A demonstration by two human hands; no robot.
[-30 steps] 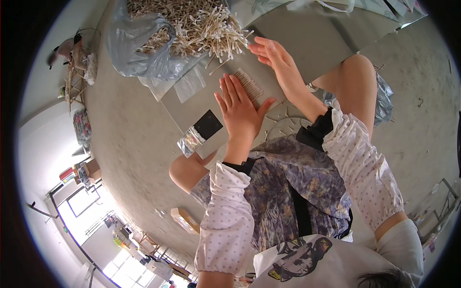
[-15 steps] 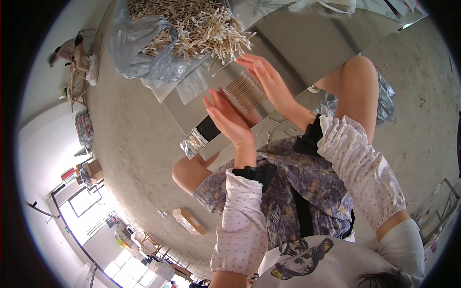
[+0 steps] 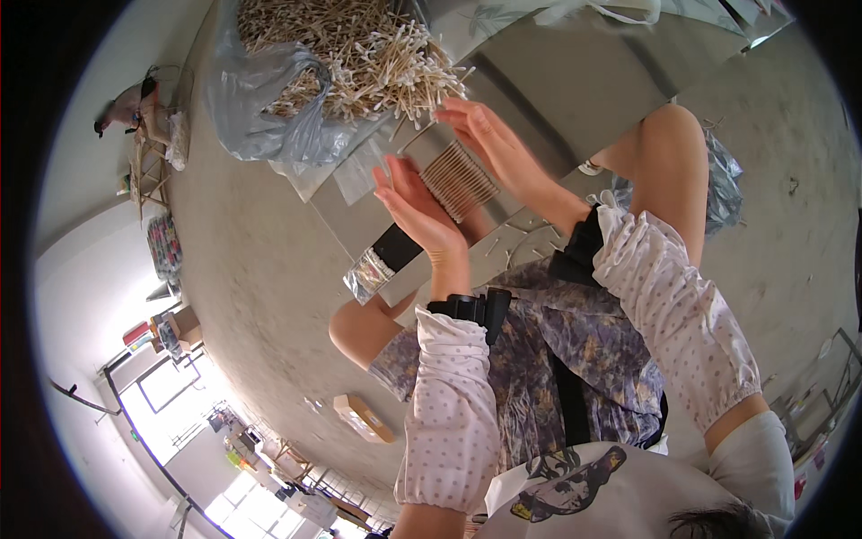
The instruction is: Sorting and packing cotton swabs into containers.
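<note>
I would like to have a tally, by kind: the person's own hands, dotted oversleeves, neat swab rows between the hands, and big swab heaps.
Left hand and right hand: 2
Left oversleeve and right oversleeve: 2
Swab row: 1
Swab heap: 1
Total: 6

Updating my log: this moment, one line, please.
left hand: open; right hand: open; cotton swabs: row between hands; swab pile: ahead of hands

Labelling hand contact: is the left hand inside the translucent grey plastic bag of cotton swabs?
No: the bare left hand is beside the flat row of wooden-stick cotton swabs, apart from the grey bag.
</note>
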